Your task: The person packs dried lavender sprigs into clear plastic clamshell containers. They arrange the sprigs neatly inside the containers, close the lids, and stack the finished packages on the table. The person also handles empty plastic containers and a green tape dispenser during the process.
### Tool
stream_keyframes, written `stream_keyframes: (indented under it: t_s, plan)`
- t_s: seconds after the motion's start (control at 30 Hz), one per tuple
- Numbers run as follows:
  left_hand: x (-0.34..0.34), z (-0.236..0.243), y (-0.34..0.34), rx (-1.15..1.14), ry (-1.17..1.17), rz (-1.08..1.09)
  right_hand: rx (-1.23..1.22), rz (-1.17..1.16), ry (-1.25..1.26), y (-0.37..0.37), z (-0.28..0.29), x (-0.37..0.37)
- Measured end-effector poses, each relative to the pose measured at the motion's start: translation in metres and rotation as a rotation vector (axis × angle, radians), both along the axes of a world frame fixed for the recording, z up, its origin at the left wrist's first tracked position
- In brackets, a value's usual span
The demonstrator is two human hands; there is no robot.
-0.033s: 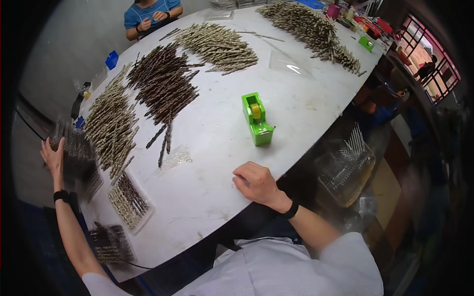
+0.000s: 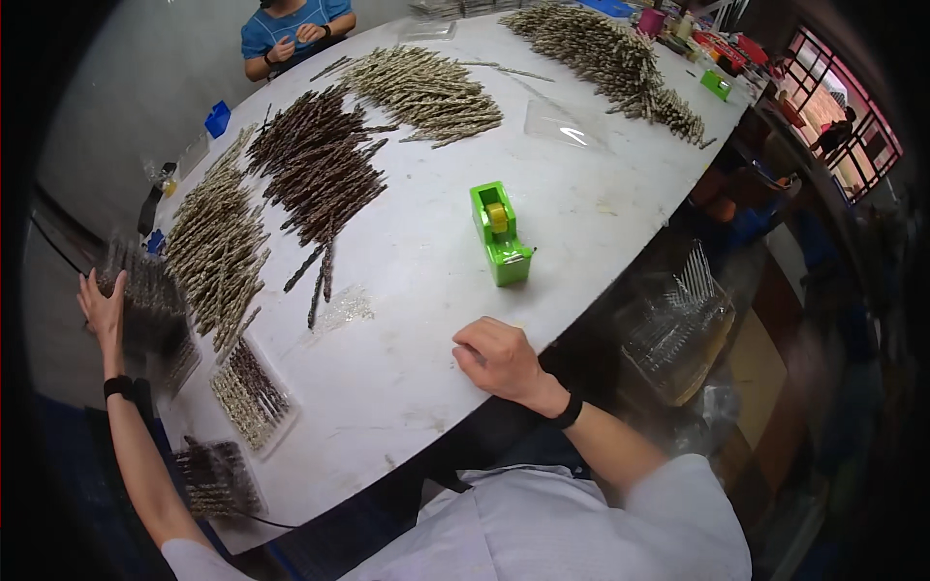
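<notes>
Table (image 2: pixel 417 281): brown sticks (image 2: pixel 320 174) and pale sticks (image 2: pixel 218 247) heaped left; green tape dispenser (image 2: pixel 501 237) mid-table.
Left hand (image 2: pixel 102 308): outstretched, fingers splayed beside tray stack (image 2: pixel 147 290), table's left edge.
Right hand (image 2: pixel 502 358): loosely clenched near front edge.

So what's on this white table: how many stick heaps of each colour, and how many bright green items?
Dark brown heap: 1
Lighter heaps: 3 (left heap, middle heap, far-right heap)
Bright green items: 2 (near tape dispenser, small far item)
Total: 6
</notes>
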State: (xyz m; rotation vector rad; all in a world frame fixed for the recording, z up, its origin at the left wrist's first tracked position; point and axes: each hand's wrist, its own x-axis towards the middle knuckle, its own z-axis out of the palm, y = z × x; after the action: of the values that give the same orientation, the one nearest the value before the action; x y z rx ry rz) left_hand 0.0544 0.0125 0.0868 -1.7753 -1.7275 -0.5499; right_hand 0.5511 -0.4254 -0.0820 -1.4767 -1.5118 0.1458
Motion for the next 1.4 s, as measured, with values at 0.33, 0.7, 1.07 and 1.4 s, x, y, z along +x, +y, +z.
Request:
stream_keyframes:
  t_s: [0.33,0.7,1.07,1.4]
  plan:
    - [0.096,0.061,-0.199,-0.242,-0.156,-0.656,0.273,-0.079,-0.158,-0.001,0.053,0.091]
    - [0.194,-0.063,-0.394,-0.679,-0.339,-0.7,-0.579,-0.532,-0.807,0.121,-0.014,0.386]
    - [0.158,-0.133,-0.375,-0.58,-0.315,-0.298,0.057,-0.529,-0.12,0.028,0.076,0.35]
    - [0.211,-0.131,-0.445,-0.605,-0.294,-0.483,-0.289,0.689,0.964,-0.017,0.12,0.059]
